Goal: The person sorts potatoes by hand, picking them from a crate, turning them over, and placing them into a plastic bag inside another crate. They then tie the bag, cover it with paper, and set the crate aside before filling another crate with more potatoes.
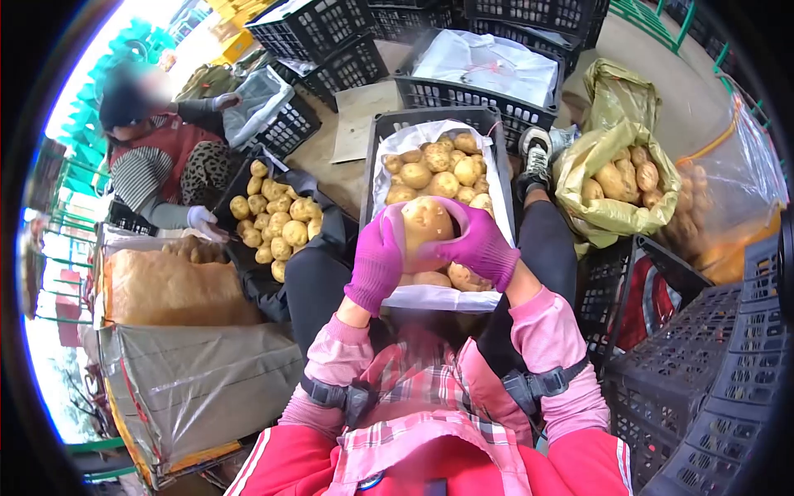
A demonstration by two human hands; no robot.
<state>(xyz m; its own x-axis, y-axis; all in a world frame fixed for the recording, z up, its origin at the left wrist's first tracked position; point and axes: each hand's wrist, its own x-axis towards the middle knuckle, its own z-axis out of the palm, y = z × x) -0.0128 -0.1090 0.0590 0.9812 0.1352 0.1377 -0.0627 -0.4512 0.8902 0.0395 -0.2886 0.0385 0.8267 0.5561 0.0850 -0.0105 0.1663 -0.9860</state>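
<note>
A large potato (426, 221) is held up between my two purple-gloved hands, above a black crate (389, 124) lined with white sheeting. My left hand (380, 252) wraps the potato's left side, and my right hand (477, 245) grips it from the right. Below and beyond them, more potatoes (438, 165) fill the lined crate between my legs. A few potatoes near the crate's front edge are partly covered by my hands.
At the left, a co-worker (169, 157) in gloves sits by a dark-lined crate of potatoes (281, 219). A yellow-green sack of potatoes (620, 182) stands right of my foot. Black crates (488, 70) are stacked ahead, others (703, 364) at the right. A large wrapped box (190, 380) is at lower left.
</note>
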